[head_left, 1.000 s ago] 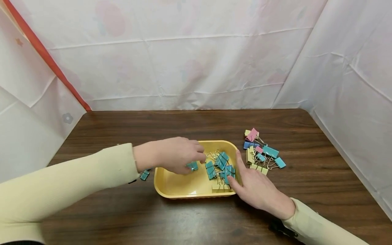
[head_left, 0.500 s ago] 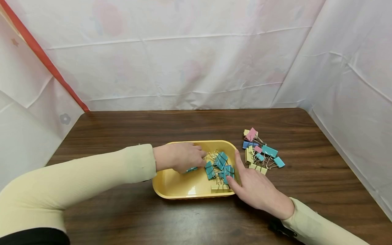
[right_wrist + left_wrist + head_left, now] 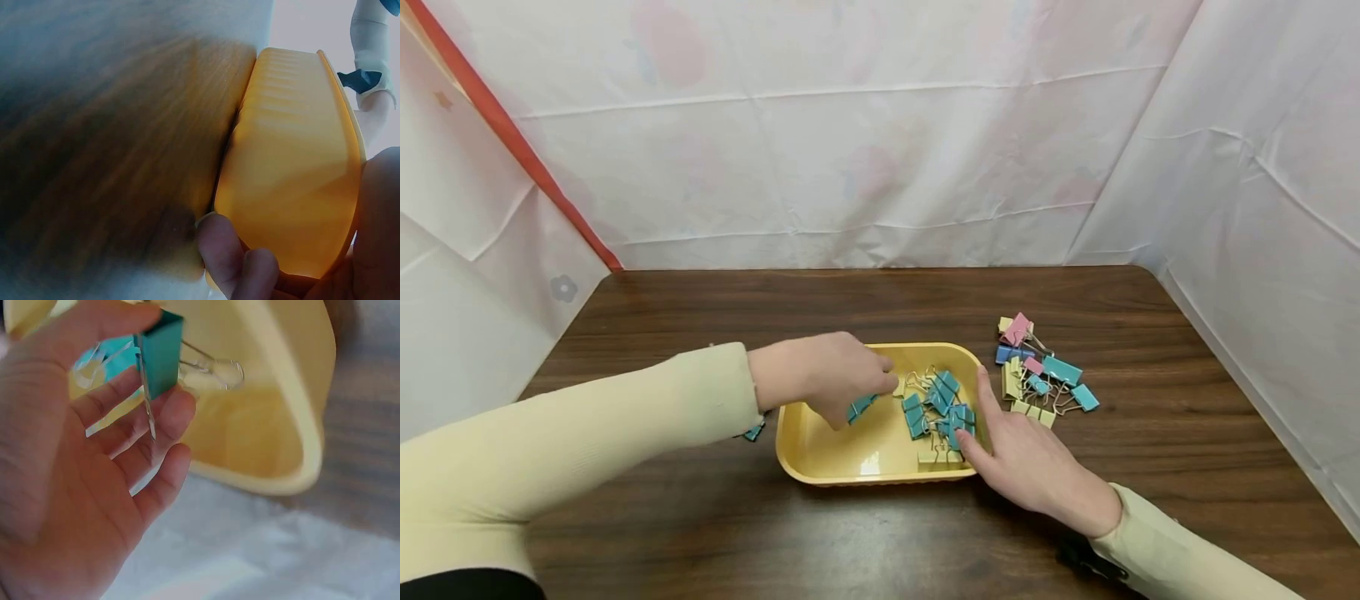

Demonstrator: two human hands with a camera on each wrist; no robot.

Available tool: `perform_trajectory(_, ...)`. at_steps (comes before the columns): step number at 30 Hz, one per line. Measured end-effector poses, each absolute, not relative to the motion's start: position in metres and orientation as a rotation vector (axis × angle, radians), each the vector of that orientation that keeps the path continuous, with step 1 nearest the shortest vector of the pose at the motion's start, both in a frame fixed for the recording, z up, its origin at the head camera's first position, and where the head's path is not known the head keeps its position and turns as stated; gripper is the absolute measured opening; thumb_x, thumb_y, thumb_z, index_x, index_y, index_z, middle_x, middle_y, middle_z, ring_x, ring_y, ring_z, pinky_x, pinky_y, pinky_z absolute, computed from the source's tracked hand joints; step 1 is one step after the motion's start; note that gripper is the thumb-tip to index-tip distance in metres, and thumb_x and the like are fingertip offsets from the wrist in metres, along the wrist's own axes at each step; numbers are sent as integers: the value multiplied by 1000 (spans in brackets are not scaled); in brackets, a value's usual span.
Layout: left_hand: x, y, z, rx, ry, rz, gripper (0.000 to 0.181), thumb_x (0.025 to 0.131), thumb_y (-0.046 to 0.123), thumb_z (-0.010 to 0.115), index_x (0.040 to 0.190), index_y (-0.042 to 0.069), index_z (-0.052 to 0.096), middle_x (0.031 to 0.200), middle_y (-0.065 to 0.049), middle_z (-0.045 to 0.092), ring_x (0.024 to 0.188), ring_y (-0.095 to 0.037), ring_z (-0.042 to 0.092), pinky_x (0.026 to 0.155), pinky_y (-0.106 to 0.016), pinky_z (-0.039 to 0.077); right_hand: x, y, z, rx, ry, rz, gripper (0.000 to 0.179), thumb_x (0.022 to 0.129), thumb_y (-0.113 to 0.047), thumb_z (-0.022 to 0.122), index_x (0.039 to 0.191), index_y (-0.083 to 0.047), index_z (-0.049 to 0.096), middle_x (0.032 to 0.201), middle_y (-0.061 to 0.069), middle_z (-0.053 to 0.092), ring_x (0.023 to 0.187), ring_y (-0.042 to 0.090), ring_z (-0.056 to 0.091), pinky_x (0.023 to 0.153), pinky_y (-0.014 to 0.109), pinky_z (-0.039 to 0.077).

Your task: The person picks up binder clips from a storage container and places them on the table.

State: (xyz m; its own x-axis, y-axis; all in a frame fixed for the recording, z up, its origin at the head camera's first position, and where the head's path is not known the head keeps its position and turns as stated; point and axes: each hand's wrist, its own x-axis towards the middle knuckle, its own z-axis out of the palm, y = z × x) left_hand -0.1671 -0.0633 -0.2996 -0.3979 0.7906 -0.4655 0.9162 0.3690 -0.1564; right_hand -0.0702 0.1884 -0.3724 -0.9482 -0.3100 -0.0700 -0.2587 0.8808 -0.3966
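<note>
My left hand (image 3: 829, 377) is over the left half of a yellow plastic tray (image 3: 850, 481). It pinches a teal binder clip (image 3: 161, 357) between thumb and fingers; in the left wrist view the clip's wire handles stick out to the side and down. My right hand (image 3: 1037, 467) grips the tray's right end, thumb over the rim. Seen from the right wrist, its fingertips (image 3: 219, 250) press against the outer wall low down. Inside the tray, several teal clips (image 3: 942, 393) lie bunched at the right, with a yellow clip (image 3: 938, 461) near the front wall.
Right of the tray, a loose heap of binder clips (image 3: 1062, 371) in pink, blue, yellow and teal lies on the dark wooden table (image 3: 880, 542). A small teal clip (image 3: 754, 432) shows partly beyond my left sleeve. White sheeting (image 3: 850, 167) hangs behind the table.
My left hand reached right into the tray, then came back slightly left and up; the teal clip at its fingers has tilted. My right hand has stayed on the tray's end.
</note>
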Motion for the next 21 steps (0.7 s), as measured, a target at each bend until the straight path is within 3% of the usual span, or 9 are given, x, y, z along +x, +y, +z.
perform_trajectory(6,-164,-99,-259,1400,2484,-441,54,74,40,79,119,15,62,106,3,60,78,-13,55,70,-36,50,-70,189,-373,-438,2916,-582,89,100,-46,51,159,-5,-1,49,-3,44,41,11,42,42,32,34)
perform_trajectory(11,-163,-140,-239,1173,2598,-402,45,74,34,79,111,13,64,99,2,61,73,-13,53,67,-37,48,-72,190,-373,-436,2913,-579,88,100,-46,50,159,-5,-2,50,-3,44,41,11,42,41,33,33)
perform_trajectory(16,-170,-177,-248,861,2575,-339,28,76,28,78,93,14,61,77,3,53,63,-13,46,59,-33,39,-73,191,-372,-445,2919,-574,88,101,-48,48,159,-4,-2,50,-3,44,42,11,42,42,32,34)
perform_trajectory(21,-176,-203,-276,703,2481,-317,31,76,33,79,87,14,57,74,3,52,63,-14,47,56,-33,36,-73,192,-372,-449,2920,-581,88,101,-47,49,159,-4,-1,50,-3,44,40,11,41,41,32,32)
